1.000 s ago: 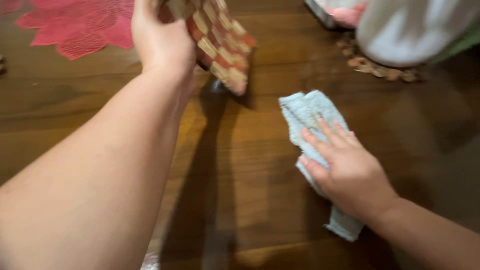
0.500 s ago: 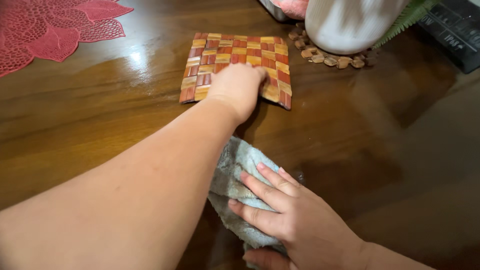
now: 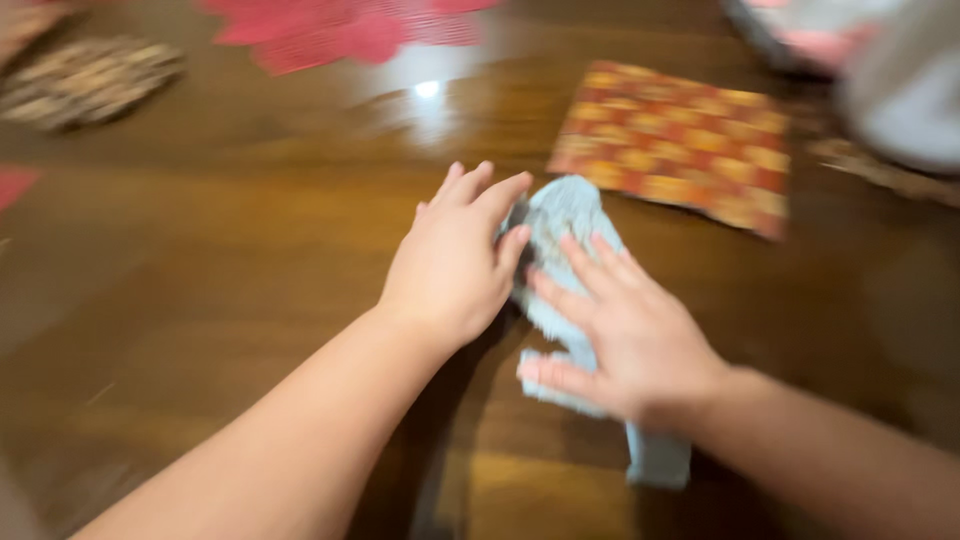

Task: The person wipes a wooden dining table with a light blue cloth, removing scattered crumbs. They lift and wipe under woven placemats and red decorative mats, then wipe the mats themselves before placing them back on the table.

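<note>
1. Right hand lies flat and spread, palm down, on a pale blue cloth, its fingers pressing the fabric to the wooden table; it grips nothing, it only bears down.
2. Left hand rests just beside it, fingers held straight and close together, palm down; its fingertips reach the cloth's upper left edge, though the blur makes it hard to tell whether they truly touch the fabric.
3. The cloth is crumpled and long, running from under the right wrist up toward the fingertips of both hands, with a loose end showing below the right wrist.
4. A checkered mat of red and yellow squares lies flat on the table just beyond the cloth, apart from both hands.
5. Farther back, a red lacy placemat sits near the top edge, and a round brownish mat lies at the far left.
6. At the upper right stands a whitish rounded vessel, too blurred to tell more.
7. A bright light reflection shows on the glossy tabletop between the red placemat and the checkered mat.
</note>
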